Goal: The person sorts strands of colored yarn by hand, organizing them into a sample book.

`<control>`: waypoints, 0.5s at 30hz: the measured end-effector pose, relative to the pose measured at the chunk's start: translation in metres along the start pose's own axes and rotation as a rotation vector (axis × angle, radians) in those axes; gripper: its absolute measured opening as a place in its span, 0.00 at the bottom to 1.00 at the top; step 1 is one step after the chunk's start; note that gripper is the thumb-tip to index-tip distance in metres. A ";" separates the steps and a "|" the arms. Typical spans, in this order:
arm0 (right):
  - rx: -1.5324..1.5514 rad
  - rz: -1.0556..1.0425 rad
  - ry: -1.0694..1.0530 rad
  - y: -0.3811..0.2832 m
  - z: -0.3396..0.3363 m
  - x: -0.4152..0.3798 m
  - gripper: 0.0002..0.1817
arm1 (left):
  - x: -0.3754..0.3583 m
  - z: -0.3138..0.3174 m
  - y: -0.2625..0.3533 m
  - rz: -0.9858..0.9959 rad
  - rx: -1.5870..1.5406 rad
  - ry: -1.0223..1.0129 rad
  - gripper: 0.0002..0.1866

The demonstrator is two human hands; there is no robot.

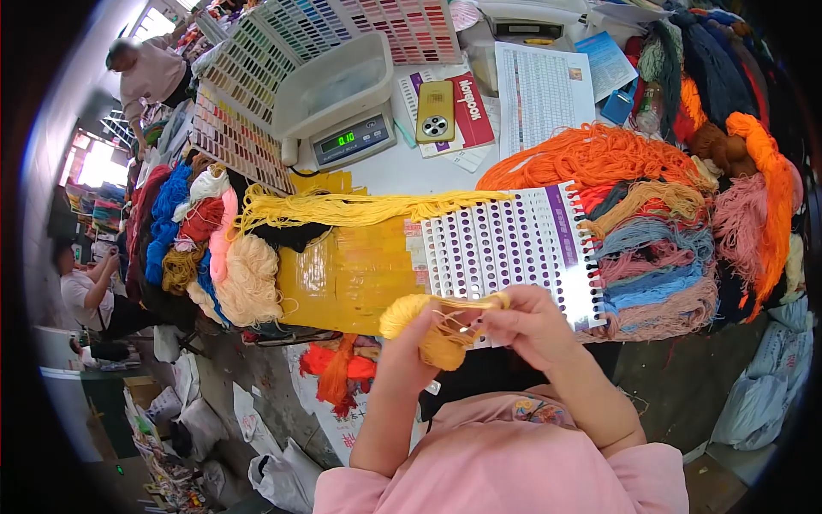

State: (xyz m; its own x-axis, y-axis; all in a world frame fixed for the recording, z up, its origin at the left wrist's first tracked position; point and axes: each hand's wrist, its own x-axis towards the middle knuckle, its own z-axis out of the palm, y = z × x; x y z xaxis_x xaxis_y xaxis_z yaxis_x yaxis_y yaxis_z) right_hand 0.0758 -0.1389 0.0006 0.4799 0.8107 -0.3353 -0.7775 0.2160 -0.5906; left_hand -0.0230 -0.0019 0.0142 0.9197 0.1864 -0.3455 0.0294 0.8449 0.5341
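In front of the chest, the left hand (404,353) curls its fingers around a soft, golden-yellow yarn skein (404,315), thumb laid along it. The right hand (533,324) has its thumb and fingertips drawn narrow, pinching a thin band of strands that spans the gap between the hands; which fingertips bear on which strand, I cannot tell. The skein is in the air, by the near edge of a white card punched with rows of holes (501,248).

To work these strands well, I would hold the bulk loosely in the left, enough to stop it slipping without crushing it, and pull lightly with the right. Too hard a tug could tighten the loose loops between the hands into a knot, so it seems best to part them first.

Just beyond, a long, bright-yellow hank (342,210) crosses a shiny yellow board (342,278) and reaches the card's far edge, where trailing ends might catch. Farther off stands a grey-and-white digital scale (351,137) with a translucent plastic tub (330,90).
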 end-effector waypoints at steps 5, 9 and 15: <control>0.105 -0.342 0.163 -0.064 -0.020 -0.013 0.03 | -0.011 -0.072 0.054 0.129 -0.813 -0.208 0.08; 0.158 -0.501 0.128 -0.125 -0.064 -0.044 0.07 | -0.067 -0.235 0.126 0.480 -0.264 0.563 0.03; -0.232 -1.132 0.564 -0.325 -0.252 -0.144 0.04 | -0.137 -0.262 0.172 0.805 0.791 1.211 0.06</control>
State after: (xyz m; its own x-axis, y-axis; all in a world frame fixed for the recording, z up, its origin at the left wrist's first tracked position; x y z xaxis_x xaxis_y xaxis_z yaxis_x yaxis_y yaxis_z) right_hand 0.3618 -0.4632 0.0566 0.9719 -0.1150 0.2052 0.2352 0.4844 -0.8427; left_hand -0.2460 0.2488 -0.0491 -0.0117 0.9992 0.0371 0.2547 -0.0329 0.9665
